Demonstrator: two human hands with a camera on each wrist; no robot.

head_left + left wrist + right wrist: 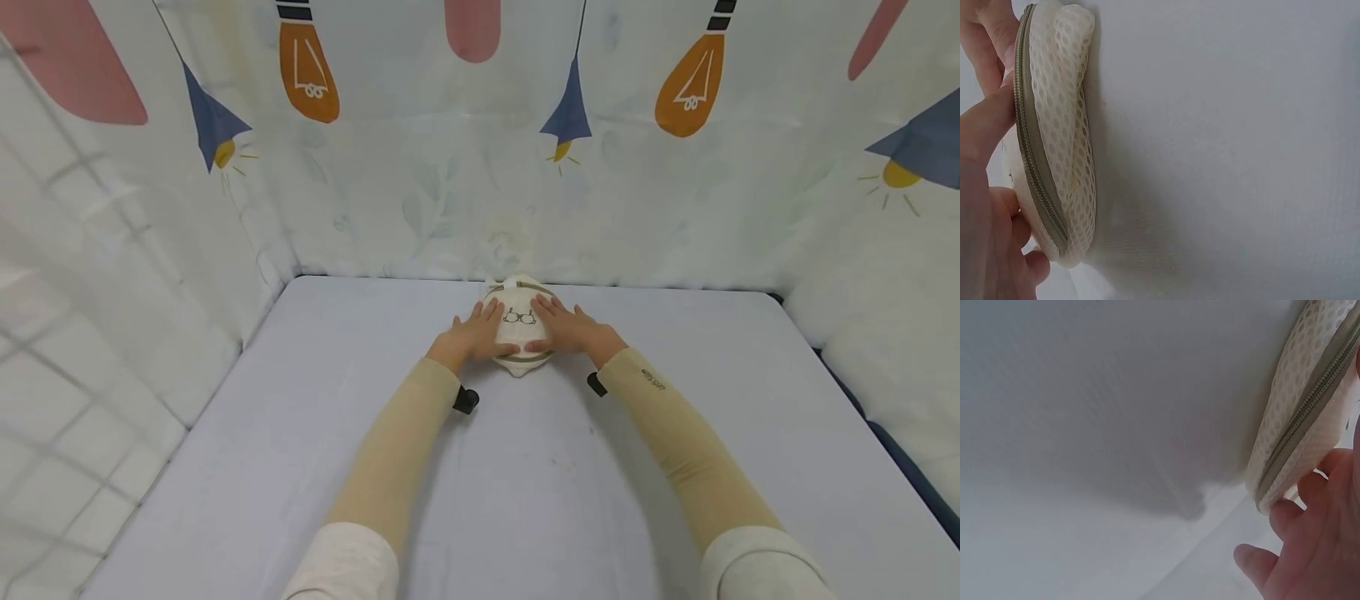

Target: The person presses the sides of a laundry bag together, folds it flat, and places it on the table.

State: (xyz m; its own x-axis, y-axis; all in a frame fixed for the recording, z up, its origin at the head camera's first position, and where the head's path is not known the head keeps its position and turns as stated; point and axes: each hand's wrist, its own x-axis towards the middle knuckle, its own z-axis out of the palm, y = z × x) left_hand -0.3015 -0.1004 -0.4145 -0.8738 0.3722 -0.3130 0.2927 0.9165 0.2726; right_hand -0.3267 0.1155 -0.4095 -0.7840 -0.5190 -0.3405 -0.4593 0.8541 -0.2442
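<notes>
near the back wall (480, 208), left hand (474, 335) and right hand (570, 330) press flat, fingers straight, on the zipped mesh pouch (517, 329); nothing is opened yet.

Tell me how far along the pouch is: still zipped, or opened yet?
Done: the mesh pouch lies flat on the sheet. In hand: left hand and right hand rest flat on it. Left: the zipper looks closed along the stretch the wrist views show; nothing is opened.
</notes>
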